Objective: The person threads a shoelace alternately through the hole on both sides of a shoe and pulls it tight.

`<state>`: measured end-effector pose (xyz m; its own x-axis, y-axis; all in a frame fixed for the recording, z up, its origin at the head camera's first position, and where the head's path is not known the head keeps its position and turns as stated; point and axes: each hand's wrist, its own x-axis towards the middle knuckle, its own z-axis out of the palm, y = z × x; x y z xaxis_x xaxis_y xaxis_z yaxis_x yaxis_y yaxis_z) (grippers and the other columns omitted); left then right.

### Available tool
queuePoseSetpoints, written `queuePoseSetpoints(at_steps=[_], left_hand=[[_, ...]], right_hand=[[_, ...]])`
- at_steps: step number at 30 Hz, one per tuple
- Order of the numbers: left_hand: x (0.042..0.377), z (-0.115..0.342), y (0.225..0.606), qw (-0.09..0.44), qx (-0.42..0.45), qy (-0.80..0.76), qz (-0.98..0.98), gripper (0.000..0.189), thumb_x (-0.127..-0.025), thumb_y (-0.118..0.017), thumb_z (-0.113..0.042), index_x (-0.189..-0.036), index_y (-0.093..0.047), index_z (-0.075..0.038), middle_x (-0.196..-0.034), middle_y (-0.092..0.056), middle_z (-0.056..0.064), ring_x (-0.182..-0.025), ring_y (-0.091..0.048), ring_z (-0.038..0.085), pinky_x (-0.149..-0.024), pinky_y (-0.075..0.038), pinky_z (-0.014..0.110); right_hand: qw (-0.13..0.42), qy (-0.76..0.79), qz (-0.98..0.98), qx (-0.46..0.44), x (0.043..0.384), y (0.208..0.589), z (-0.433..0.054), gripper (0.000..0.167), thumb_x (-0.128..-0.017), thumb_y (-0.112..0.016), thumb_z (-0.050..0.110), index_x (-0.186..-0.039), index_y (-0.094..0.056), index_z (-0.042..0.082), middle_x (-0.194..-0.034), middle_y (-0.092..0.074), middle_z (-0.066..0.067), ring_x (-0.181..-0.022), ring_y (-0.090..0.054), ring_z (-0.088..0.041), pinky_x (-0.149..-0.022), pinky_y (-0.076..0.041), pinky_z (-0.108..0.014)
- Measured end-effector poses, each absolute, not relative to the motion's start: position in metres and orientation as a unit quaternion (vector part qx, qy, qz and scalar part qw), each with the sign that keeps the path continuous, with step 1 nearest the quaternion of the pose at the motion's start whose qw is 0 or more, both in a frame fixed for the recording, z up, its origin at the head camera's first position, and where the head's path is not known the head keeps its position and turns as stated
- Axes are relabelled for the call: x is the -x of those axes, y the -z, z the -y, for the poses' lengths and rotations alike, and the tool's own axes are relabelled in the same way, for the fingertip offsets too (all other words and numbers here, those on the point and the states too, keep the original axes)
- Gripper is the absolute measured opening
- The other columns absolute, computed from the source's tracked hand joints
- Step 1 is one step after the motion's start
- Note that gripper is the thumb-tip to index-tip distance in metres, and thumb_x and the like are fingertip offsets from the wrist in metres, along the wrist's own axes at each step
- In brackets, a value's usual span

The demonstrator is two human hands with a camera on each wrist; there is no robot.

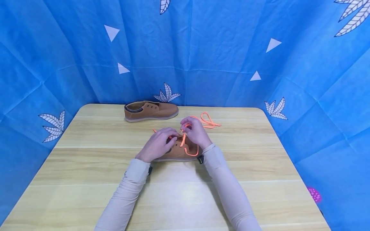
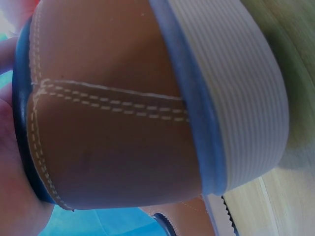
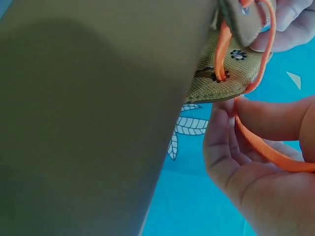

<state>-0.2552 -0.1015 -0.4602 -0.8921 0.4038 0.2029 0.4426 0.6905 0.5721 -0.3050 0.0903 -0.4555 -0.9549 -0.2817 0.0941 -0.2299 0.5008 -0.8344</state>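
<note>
A brown shoe (image 1: 176,153) with orange shoelace (image 1: 183,141) through its eyelets stands under both hands. My left hand (image 1: 158,143) reaches over it from the left, and its fingers hold the eyelet flap (image 3: 236,73), as the right wrist view shows. My right hand (image 3: 270,162) pinches the orange lace between thumb and fingers, just beyond the flap's edge. A loop of lace hangs down the shoe's near side. Close up in the left wrist view are the shoe's stitched brown side (image 2: 113,142) and pale ribbed sole (image 2: 241,98).
A second brown shoe (image 1: 157,111), with bare eyelets, stands at the back of the wooden table (image 1: 86,179). Loose orange lace (image 1: 209,121) lies behind my right hand. A blue patterned curtain (image 1: 216,48) surrounds the table's back and sides.
</note>
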Motion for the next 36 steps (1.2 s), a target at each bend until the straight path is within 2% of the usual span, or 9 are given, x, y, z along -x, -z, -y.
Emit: queuePoseSetpoints(at_steps=[7,12,15,20,25,29,33,36], left_hand=[[0.256,0.101,0.461,0.030,0.228,0.314,0.921,0.024,-0.100,-0.068,-0.022,-0.122,-0.073,-0.013,-0.126,-0.072,0.004,-0.125,-0.064,0.026,-0.111,-0.051,0.049],[0.255,0.098,0.460,0.049,0.225,0.290,0.929,0.023,-0.100,-0.068,-0.021,-0.120,-0.075,-0.012,-0.128,-0.064,0.004,-0.123,-0.057,0.024,-0.109,-0.051,0.047],[0.252,0.095,0.458,0.085,0.237,0.262,0.931,0.021,-0.099,-0.069,-0.020,-0.116,-0.076,-0.010,-0.120,-0.062,0.005,-0.114,-0.054,0.023,-0.102,-0.052,0.043],[0.243,0.090,0.451,0.126,0.256,0.202,0.937,0.022,-0.096,-0.071,-0.024,-0.111,-0.078,-0.011,-0.105,-0.072,0.004,-0.101,-0.060,0.024,-0.092,-0.054,0.042],[0.238,0.084,0.448,0.106,0.257,0.173,0.945,0.026,-0.095,-0.071,-0.034,-0.108,-0.079,-0.014,-0.104,-0.078,0.004,-0.093,-0.061,0.022,-0.087,-0.052,0.041],[0.237,0.079,0.453,0.080,0.248,0.170,0.950,0.029,-0.097,-0.069,-0.039,-0.107,-0.079,-0.014,-0.111,-0.079,0.004,-0.095,-0.059,0.023,-0.089,-0.050,0.043],[0.235,0.074,0.458,0.070,0.233,0.185,0.952,0.028,-0.098,-0.067,-0.038,-0.103,-0.078,-0.013,-0.107,-0.078,0.004,-0.094,-0.056,0.023,-0.085,-0.047,0.041],[0.235,0.073,0.458,0.070,0.221,0.199,0.952,0.029,-0.098,-0.068,-0.037,-0.107,-0.078,-0.011,-0.110,-0.078,0.005,-0.098,-0.059,0.024,-0.087,-0.048,0.041]], right_hand=[[0.040,0.470,-0.865,0.169,0.303,0.456,-0.087,0.018,-0.097,-0.067,0.000,-0.115,-0.069,0.003,-0.109,-0.071,-0.013,-0.095,-0.069,-0.024,-0.089,-0.060,-0.037],[0.057,0.483,-0.856,0.178,0.305,0.458,-0.090,0.021,-0.098,-0.065,-0.002,-0.119,-0.068,-0.002,-0.107,-0.072,-0.013,-0.097,-0.070,-0.024,-0.091,-0.060,-0.038],[0.069,0.483,-0.854,0.182,0.306,0.459,-0.091,0.024,-0.097,-0.064,-0.004,-0.121,-0.066,-0.003,-0.105,-0.074,-0.014,-0.097,-0.072,-0.024,-0.092,-0.060,-0.038],[0.086,0.482,-0.853,0.181,0.307,0.457,-0.092,0.027,-0.097,-0.063,-0.004,-0.124,-0.065,-0.003,-0.104,-0.077,-0.014,-0.096,-0.075,-0.024,-0.091,-0.061,-0.039],[0.098,0.486,-0.850,0.177,0.307,0.455,-0.093,0.026,-0.097,-0.061,-0.006,-0.122,-0.065,0.001,-0.102,-0.078,-0.013,-0.097,-0.075,-0.023,-0.095,-0.060,-0.040],[0.101,0.478,-0.853,0.183,0.306,0.454,-0.093,0.024,-0.099,-0.059,-0.005,-0.121,-0.065,0.001,-0.105,-0.079,-0.014,-0.101,-0.076,-0.025,-0.096,-0.060,-0.040],[0.110,0.468,-0.856,0.189,0.303,0.453,-0.094,0.023,-0.100,-0.058,-0.001,-0.123,-0.064,0.000,-0.111,-0.078,-0.015,-0.106,-0.076,-0.026,-0.098,-0.059,-0.040],[0.117,0.469,-0.856,0.185,0.302,0.452,-0.095,0.023,-0.101,-0.059,0.002,-0.123,-0.065,0.003,-0.114,-0.078,-0.015,-0.109,-0.076,-0.026,-0.100,-0.058,-0.042]])
